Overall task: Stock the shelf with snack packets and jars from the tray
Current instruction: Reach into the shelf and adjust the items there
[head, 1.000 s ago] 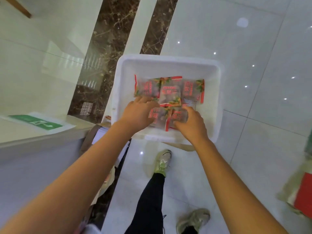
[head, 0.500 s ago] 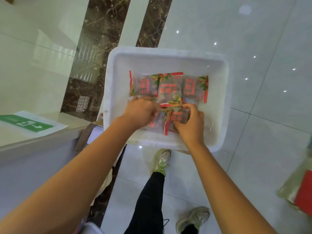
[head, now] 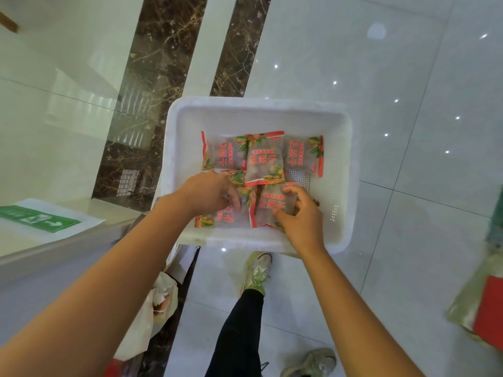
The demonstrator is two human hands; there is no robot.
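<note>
Bright, even light; ceiling-lamp glints on glossy floor; edges bowed, slightly soft

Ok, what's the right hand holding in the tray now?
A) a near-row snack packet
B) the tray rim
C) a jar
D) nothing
A: the right hand has its fingers curled round the near-right packet in the white tray.

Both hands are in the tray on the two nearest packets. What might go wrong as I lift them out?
1. The middle packet lies over the far edge of the near-right packet and seems to touch the near-left packet, so lifting them may drag or flip it in the white tray.
2. The right hand pinches its packet by the edges, the left hand grips one end; glossy film may slip.
</note>
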